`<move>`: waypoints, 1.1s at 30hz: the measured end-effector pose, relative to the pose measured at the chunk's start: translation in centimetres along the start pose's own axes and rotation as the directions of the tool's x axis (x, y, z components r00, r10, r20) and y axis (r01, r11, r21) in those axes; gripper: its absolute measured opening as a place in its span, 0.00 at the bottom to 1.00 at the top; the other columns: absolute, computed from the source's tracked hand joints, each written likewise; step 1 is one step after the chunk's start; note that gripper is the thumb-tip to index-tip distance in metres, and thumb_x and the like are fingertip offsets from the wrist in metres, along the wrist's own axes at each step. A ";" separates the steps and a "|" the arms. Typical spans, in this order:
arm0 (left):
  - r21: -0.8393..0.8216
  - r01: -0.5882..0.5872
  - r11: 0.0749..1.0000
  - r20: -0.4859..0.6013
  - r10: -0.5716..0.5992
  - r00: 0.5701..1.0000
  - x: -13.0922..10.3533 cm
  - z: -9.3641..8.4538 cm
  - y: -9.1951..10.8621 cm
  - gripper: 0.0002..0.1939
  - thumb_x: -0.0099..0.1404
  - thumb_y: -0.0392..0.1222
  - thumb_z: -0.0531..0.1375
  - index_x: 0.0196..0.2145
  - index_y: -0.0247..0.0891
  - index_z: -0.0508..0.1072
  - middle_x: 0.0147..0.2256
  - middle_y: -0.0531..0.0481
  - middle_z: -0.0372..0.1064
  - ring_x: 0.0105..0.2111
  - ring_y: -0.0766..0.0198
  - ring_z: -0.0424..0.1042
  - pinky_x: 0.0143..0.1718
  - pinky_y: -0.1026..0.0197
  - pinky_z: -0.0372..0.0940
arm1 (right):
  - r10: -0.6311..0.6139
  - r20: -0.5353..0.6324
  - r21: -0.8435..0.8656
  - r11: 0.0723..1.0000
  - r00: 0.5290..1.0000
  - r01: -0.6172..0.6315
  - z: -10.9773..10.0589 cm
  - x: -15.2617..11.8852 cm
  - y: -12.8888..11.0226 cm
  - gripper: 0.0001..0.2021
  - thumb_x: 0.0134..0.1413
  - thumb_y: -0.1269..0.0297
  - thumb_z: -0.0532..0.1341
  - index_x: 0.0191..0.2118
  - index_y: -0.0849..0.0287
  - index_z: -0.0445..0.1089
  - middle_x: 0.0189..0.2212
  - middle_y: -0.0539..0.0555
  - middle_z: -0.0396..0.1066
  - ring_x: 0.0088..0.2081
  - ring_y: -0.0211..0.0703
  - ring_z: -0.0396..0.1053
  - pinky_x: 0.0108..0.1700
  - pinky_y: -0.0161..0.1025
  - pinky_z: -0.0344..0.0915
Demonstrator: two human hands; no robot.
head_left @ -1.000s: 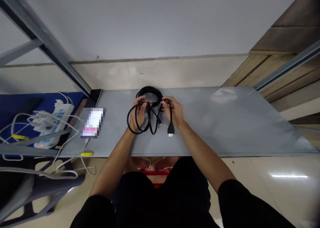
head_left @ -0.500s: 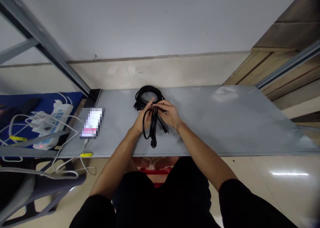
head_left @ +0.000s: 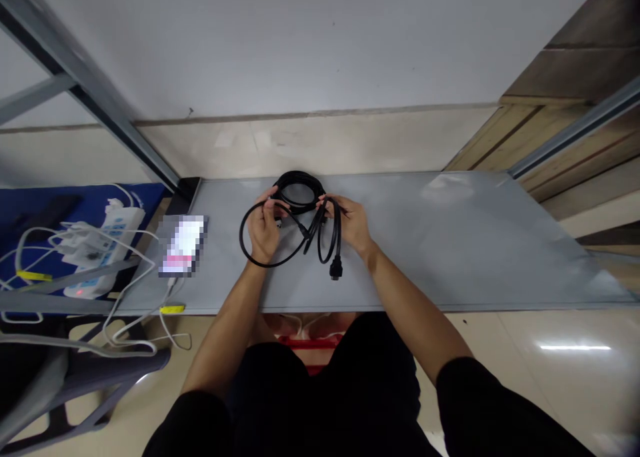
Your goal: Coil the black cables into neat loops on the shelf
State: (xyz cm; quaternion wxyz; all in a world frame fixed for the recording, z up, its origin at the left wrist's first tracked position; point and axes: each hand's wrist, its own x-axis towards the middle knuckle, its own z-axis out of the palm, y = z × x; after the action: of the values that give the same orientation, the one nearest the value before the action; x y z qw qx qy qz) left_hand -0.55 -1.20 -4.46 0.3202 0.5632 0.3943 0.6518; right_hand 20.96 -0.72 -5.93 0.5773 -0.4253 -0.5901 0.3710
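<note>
A black cable (head_left: 338,233) with a boxy plug (head_left: 335,268) hanging at its lower end runs between my two hands. My right hand (head_left: 353,220) is closed on its gathered loops, which droop below the fingers. With thumb and fingers together, my left hand (head_left: 265,227) pinches one strand, drawn out to the left in a wide single loop. A second connector (head_left: 305,231) dangles between the hands. Behind them a coiled black cable (head_left: 299,177) lies on the grey shelf (head_left: 450,243); my fingers overlap its near side.
To the left on the shelf lies a phone (head_left: 183,245) with a lit, blurred screen and a white charging cord (head_left: 171,283). A white power strip (head_left: 107,250) full of plugs sits beyond a metal post. A wall (head_left: 320,140) stands behind the shelf.
My hands have moved apart, the left one to the left. The strand in it has opened into a wide loop. The bundle with the boxy plug has shifted right in my right hand.
</note>
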 end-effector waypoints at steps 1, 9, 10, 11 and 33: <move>0.021 -0.032 0.999 -0.050 0.033 0.998 0.2 -0.3 0.1 0.35 0.77 0.73 0.56 0.60 0.39 0.76 0.35 0.45 0.79 0.31 0.59 0.78 0.37 0.53 0.77 | 0.007 -0.006 0.007 1.000 1.000 -0.007 -0.1 0.0 -0.1 0.29 0.62 0.28 0.66 0.43 0.52 0.85 0.39 0.56 0.85 0.42 0.52 0.84 0.50 0.52 0.84; 0.176 -0.152 0.972 0.045 0.147 0.988 0.5 -0.6 0.1 0.31 0.79 0.69 0.56 0.57 0.39 0.79 0.39 0.43 0.78 0.33 0.58 0.75 0.41 0.53 0.76 | -0.003 0.049 -0.026 1.000 0.999 0.004 -0.2 -0.2 0.0 0.25 0.66 0.34 0.66 0.46 0.52 0.86 0.42 0.57 0.85 0.43 0.51 0.84 0.50 0.50 0.84; 0.196 -0.164 0.967 0.125 0.141 0.982 0.3 -0.4 0.1 0.29 0.80 0.68 0.55 0.51 0.40 0.81 0.41 0.42 0.80 0.32 0.59 0.75 0.41 0.52 0.76 | -0.017 0.077 -0.044 0.999 0.997 0.021 0.0 -0.2 0.2 0.25 0.66 0.35 0.66 0.47 0.52 0.86 0.42 0.57 0.85 0.44 0.51 0.84 0.50 0.50 0.84; 0.211 -0.178 0.961 0.196 0.137 0.971 0.1 -0.3 0.1 0.28 0.80 0.67 0.55 0.45 0.40 0.82 0.42 0.42 0.81 0.32 0.60 0.75 0.41 0.53 0.76 | -0.040 0.104 -0.059 0.997 0.994 0.046 0.2 -0.3 0.3 0.25 0.67 0.35 0.65 0.49 0.52 0.86 0.43 0.57 0.85 0.45 0.52 0.84 0.51 0.50 0.83; 0.008 -0.056 0.998 -0.083 0.056 0.995 0.8 -1.1 0.6 0.27 0.71 0.67 0.68 0.52 0.42 0.85 0.41 0.47 0.80 0.35 0.65 0.79 0.36 0.63 0.79 | 0.013 -0.153 0.039 0.999 0.988 -0.007 -2.6 1.0 0.2 0.24 0.58 0.34 0.72 0.45 0.50 0.87 0.46 0.57 0.86 0.46 0.54 0.84 0.45 0.53 0.86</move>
State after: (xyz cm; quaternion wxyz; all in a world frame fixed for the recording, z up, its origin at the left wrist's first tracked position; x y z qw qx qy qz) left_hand -1.71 -0.92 -3.60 0.2835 0.5472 0.3933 0.6823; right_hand 23.64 0.15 -5.58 0.6269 -0.4445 -0.5348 0.3514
